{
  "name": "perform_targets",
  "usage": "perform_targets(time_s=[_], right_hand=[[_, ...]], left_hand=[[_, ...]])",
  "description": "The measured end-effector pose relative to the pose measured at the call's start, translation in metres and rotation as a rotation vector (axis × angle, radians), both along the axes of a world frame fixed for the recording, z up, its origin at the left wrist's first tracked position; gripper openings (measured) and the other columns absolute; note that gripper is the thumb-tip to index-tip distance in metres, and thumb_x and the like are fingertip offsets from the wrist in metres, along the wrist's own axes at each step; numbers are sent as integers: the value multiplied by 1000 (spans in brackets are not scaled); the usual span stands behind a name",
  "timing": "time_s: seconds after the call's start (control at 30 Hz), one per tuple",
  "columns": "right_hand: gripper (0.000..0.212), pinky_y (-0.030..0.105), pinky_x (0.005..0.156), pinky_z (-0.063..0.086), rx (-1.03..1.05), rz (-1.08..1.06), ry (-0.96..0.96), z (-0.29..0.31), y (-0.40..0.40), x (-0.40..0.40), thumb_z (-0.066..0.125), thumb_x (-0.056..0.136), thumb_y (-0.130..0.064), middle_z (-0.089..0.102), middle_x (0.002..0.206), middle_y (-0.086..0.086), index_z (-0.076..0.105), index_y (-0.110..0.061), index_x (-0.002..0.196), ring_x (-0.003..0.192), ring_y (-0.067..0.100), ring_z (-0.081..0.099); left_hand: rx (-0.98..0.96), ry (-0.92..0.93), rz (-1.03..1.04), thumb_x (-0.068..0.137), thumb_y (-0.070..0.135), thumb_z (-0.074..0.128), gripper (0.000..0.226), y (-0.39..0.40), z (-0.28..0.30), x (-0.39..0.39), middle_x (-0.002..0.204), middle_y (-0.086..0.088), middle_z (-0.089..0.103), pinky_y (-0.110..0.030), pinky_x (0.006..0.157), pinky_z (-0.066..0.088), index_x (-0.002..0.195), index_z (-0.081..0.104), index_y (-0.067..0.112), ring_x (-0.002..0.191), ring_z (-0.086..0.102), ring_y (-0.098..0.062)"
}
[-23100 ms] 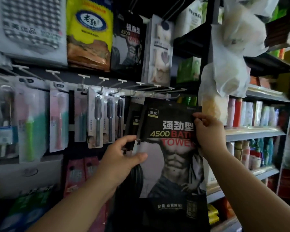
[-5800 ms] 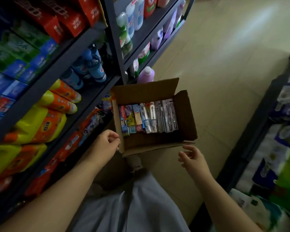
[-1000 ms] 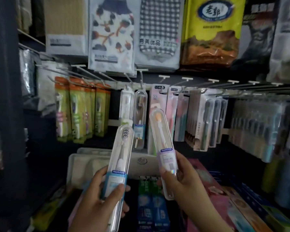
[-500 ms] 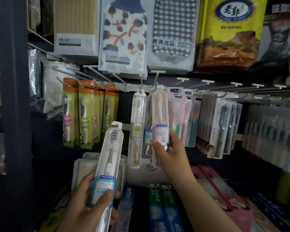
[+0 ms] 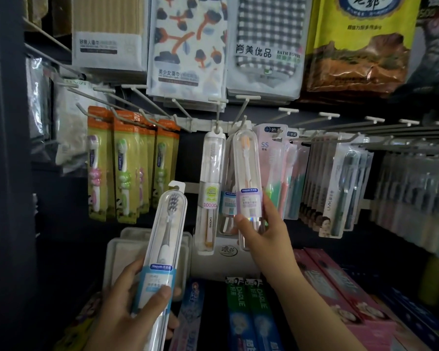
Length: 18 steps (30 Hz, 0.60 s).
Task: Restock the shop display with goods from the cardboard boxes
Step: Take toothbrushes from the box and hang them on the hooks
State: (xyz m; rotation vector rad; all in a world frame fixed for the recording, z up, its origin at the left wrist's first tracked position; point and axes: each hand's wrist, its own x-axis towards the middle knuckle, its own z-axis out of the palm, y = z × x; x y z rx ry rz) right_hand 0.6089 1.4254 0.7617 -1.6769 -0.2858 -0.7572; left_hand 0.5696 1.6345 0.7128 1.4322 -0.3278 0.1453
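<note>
My right hand grips a clear toothbrush case with a purple label and an orange-bristled brush. The case's top is up at a white peg hook in the middle of the hook rail, beside a hanging clear case with a green label. Whether its hole is over the hook I cannot tell. My left hand holds a second clear case with a blue label and a grey-bristled brush, low and left, tilted, away from the hooks. No cardboard box is in view.
Yellow-carded children's toothbrushes hang left of the hook. Pink and dark toothbrush packs crowd the hooks to the right. Bath towel packs hang above. Toothpaste boxes lie on the shelf below. A dark upright post stands at the left.
My right hand has lifted the purple-labelled case up from chest height to the hook beside the green-labelled case. My left hand keeps the blue-labelled case low, nearly unmoved.
</note>
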Motion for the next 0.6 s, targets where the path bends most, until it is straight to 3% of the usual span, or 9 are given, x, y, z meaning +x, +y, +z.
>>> perform_targets(time_s=[0.07, 0.1, 0.17, 0.3, 0.5, 0.57, 0.6], right_hand=[[42, 16, 61, 52, 21, -25, -25, -1, 0, -1, 62, 91, -10, 70, 93, -14, 53, -31, 126, 78, 3, 68], [41, 16, 60, 53, 31, -24, -30, 0, 1, -2, 62, 91, -10, 70, 93, -16, 53, -34, 122, 77, 1, 68], [40, 17, 59, 54, 49, -12, -29, 2, 2, -5, 62, 91, -9, 69, 92, -17, 52, -36, 119, 74, 0, 68], [44, 14, 58, 52, 78, -9, -31, 4, 6, -9, 63, 90, -8, 68, 102, -8, 52, -23, 130, 75, -3, 68], [58, 19, 52, 52, 63, -66, -60, -3, 9, -15, 65, 88, -11, 70, 94, -16, 44, -23, 141, 71, 10, 71], [58, 21, 54, 53, 64, -60, -75, -5, 8, -19, 65, 88, -10, 71, 94, -11, 44, -23, 141, 72, 13, 71], [57, 22, 55, 54, 63, -52, -82, -5, 8, -22, 65, 88, -10, 71, 94, -8, 45, -24, 140, 72, 14, 71]], left_hand=[[-5, 0, -58, 37, 40, 93, 77, 0, 2, 1, 76, -13, 74, -33, 43, 53, 105, 59, 30, 50, 64, -40], [-15, 15, -70, 15, 57, 89, 98, -1, 2, 2, 77, -15, 73, -31, 41, 53, 105, 59, 31, 50, 64, -40], [-64, 45, -50, -2, 67, 81, 116, -2, 1, 6, 77, -17, 73, -30, 39, 52, 106, 59, 31, 48, 63, -41], [-117, 31, -56, -4, 65, 81, 119, -5, -1, 11, 76, -20, 72, -31, 38, 51, 106, 59, 29, 47, 61, -42], [-159, -9, -16, 2, 66, 83, 112, -9, -3, 15, 74, -21, 71, -33, 40, 53, 104, 60, 28, 47, 61, -43], [-149, -38, -3, 16, 54, 91, 99, -11, -7, 16, 74, -21, 72, -38, 44, 54, 106, 61, 27, 48, 62, -41], [-154, -50, -9, 34, 37, 95, 83, -12, -10, 18, 74, -21, 72, -43, 50, 55, 108, 61, 25, 49, 64, -39]])
